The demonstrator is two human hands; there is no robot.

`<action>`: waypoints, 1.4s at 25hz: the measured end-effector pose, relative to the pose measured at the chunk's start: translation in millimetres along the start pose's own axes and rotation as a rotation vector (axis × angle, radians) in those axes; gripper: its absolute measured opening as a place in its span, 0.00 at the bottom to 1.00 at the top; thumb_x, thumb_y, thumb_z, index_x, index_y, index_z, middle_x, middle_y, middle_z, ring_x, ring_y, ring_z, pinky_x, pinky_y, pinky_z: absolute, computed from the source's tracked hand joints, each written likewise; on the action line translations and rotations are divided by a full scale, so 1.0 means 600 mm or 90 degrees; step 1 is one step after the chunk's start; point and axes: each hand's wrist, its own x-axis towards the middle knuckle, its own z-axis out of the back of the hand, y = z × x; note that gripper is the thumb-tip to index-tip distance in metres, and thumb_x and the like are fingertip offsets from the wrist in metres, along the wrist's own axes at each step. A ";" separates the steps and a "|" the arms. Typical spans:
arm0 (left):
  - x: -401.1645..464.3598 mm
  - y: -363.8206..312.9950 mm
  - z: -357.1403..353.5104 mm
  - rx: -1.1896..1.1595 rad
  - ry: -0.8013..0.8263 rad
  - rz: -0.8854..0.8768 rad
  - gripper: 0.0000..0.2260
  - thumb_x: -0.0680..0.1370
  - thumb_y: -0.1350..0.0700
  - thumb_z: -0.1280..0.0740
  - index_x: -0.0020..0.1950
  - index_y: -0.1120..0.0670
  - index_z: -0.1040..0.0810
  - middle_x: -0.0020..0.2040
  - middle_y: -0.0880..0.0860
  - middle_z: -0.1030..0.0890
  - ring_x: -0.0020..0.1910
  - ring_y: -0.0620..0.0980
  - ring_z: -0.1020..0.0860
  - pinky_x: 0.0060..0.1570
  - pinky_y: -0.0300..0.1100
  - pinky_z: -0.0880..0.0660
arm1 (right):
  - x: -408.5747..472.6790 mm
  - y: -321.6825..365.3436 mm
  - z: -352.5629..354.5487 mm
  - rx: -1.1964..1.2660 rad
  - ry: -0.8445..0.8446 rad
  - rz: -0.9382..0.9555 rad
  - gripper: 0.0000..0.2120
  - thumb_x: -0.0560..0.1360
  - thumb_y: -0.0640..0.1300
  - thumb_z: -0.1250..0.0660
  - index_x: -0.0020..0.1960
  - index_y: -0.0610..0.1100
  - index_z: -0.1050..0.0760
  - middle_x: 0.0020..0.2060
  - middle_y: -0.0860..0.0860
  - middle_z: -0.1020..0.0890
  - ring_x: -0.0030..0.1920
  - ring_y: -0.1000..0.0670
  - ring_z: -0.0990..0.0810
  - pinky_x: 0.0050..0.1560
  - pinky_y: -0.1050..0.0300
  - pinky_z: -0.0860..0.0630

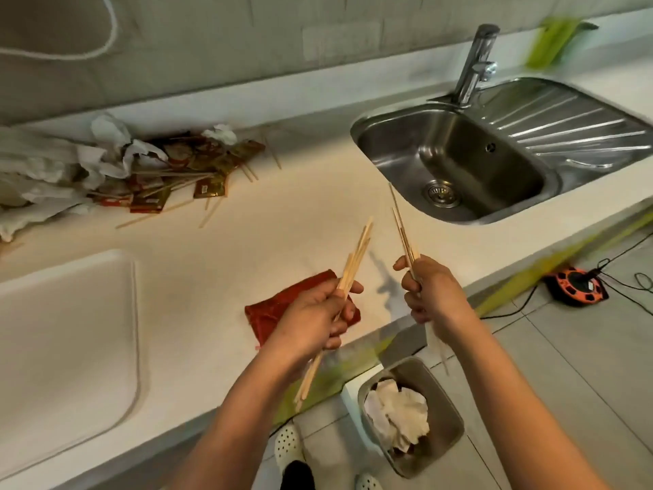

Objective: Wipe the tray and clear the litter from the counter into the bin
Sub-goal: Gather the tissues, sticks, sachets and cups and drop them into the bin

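Observation:
My left hand (314,313) grips a bundle of wooden skewers (357,249) above the counter's front edge. My right hand (429,291) grips a thinner bunch of skewers (401,224), pointing up toward the sink. A red cloth (268,309) lies on the counter under my left hand. A white tray (134,313) sits at the left. A pile of litter (169,171) with crumpled tissues, red-gold wrappers and loose skewers lies at the back left. The grey bin (445,401) stands on the floor below, holding crumpled white paper.
A steel sink (459,160) with a tap (475,61) and drainboard fills the right of the counter. An orange cable reel (576,284) and black cables lie on the tiled floor. My white shoes show beside the bin.

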 end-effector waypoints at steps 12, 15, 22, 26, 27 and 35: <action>-0.016 0.245 -0.123 0.066 0.074 0.296 0.12 0.81 0.62 0.47 0.46 0.56 0.26 0.31 0.50 0.30 0.23 0.41 0.37 0.22 0.32 0.41 | -0.076 -0.237 0.197 0.000 -0.026 -0.200 0.14 0.79 0.40 0.52 0.40 0.45 0.32 0.25 0.53 0.40 0.23 0.55 0.44 0.24 0.66 0.49; 0.024 0.322 -0.110 0.091 0.007 0.385 0.11 0.80 0.65 0.48 0.47 0.58 0.26 0.31 0.52 0.31 0.21 0.41 0.36 0.20 0.33 0.40 | -0.067 -0.320 0.201 -0.024 0.004 -0.327 0.13 0.80 0.39 0.52 0.45 0.43 0.29 0.26 0.52 0.39 0.24 0.55 0.44 0.22 0.66 0.48; 0.132 0.445 -0.119 0.195 -0.031 0.594 0.14 0.79 0.64 0.50 0.42 0.58 0.27 0.30 0.51 0.31 0.23 0.44 0.37 0.21 0.32 0.40 | 0.023 -0.474 0.158 0.031 0.055 -0.608 0.13 0.78 0.32 0.46 0.36 0.40 0.34 0.19 0.49 0.33 0.18 0.55 0.37 0.18 0.68 0.39; 0.188 0.467 -0.129 0.131 0.036 0.644 0.09 0.81 0.54 0.43 0.48 0.58 0.26 0.42 0.55 0.24 0.39 0.50 0.25 0.46 0.44 0.25 | 0.082 -0.483 0.137 0.030 0.031 -0.601 0.11 0.80 0.37 0.45 0.39 0.38 0.31 0.29 0.44 0.26 0.30 0.50 0.26 0.31 0.59 0.27; 0.198 0.468 -0.128 0.144 0.062 0.647 0.12 0.80 0.50 0.42 0.55 0.56 0.26 0.48 0.54 0.24 0.47 0.52 0.24 0.56 0.48 0.30 | 0.097 -0.488 0.136 0.000 0.010 -0.591 0.09 0.80 0.41 0.43 0.44 0.38 0.29 0.36 0.43 0.24 0.38 0.47 0.24 0.41 0.53 0.25; 0.197 0.463 -0.106 0.323 0.041 0.526 0.15 0.79 0.53 0.41 0.64 0.53 0.26 0.53 0.52 0.24 0.50 0.50 0.26 0.40 0.40 0.32 | 0.076 -0.537 0.155 -0.282 0.008 -0.504 0.16 0.78 0.43 0.40 0.64 0.39 0.29 0.58 0.40 0.23 0.52 0.43 0.24 0.55 0.48 0.25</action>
